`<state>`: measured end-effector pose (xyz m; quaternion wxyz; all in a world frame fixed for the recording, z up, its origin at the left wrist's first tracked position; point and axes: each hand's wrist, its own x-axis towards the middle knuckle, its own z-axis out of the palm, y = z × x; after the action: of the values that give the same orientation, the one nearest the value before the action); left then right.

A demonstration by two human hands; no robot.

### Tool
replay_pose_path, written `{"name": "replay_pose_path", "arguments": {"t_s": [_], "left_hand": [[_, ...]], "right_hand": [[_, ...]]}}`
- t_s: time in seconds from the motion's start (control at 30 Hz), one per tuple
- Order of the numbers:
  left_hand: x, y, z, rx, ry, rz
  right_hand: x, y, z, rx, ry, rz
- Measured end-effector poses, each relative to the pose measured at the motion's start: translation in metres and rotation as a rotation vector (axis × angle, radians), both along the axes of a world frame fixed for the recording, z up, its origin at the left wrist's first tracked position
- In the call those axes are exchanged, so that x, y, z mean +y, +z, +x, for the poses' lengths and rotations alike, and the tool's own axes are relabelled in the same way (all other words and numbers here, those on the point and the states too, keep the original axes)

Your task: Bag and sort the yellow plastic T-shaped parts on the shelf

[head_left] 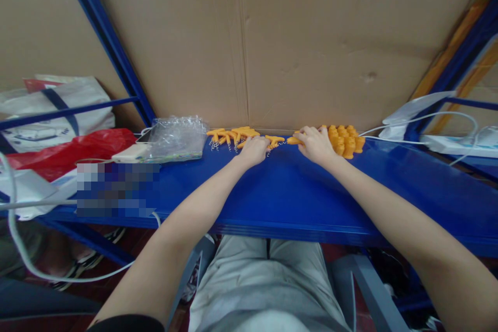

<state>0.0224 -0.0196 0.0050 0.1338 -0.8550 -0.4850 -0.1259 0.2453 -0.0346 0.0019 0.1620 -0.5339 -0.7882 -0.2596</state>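
Note:
Along the back of the blue table (272, 192) lie small orange plastic pieces (223, 135) with thin coiled metal springs hanging from them. My left hand (254, 150) is at the right end of this group, fingers curled down among the pieces. What it holds, if anything, is hidden behind the hand. Just right of it sits another orange piece with a spring (274, 140). My right hand (316, 144) has its fingers closed around an orange piece (294, 140) that sticks out to the left. Beside that hand stands a tight block of rounded orange parts (345, 141).
A clear plastic bag (177, 137) and a white box (131, 153) lie at the left, near a red bag (93, 148). A cardboard panel (249, 41) closes off the back. White cables (397, 137) run at the right. Blue posts (105, 36) frame the table.

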Motion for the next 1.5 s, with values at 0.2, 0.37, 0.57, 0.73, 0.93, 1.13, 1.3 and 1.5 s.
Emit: {"name": "replay_pose_path", "arguments": {"t_s": [0.2, 0.37, 0.57, 0.73, 0.93, 1.13, 1.3, 1.5], "left_hand": [[-0.006, 0.003, 0.004, -0.083, -0.039, 0.117], [-0.005, 0.003, 0.003, -0.252, -0.046, 0.138], [0.004, -0.002, 0.001, -0.237, -0.115, 0.052], [0.011, -0.006, -0.002, -0.229, -0.157, 0.056], [0.014, -0.007, -0.002, -0.244, -0.175, 0.089], [0.011, -0.005, 0.000, -0.238, -0.170, 0.066], [0.012, -0.004, -0.001, -0.264, -0.150, 0.052], [0.017, -0.006, -0.004, -0.283, -0.186, 0.100]], "right_hand": [[-0.005, -0.001, -0.008, -0.017, 0.120, 0.014], [-0.005, 0.001, -0.009, 0.052, 0.141, 0.028], [0.000, -0.001, -0.006, 0.048, 0.168, -0.040], [0.006, -0.006, -0.002, 0.088, 0.219, -0.056], [0.016, -0.008, 0.008, 0.249, 0.341, -0.095], [0.019, 0.005, 0.018, 0.373, 0.424, -0.241], [0.019, 0.008, 0.023, 0.692, 0.385, -0.455], [0.017, 0.011, 0.022, 0.962, 0.330, -0.561]]}}
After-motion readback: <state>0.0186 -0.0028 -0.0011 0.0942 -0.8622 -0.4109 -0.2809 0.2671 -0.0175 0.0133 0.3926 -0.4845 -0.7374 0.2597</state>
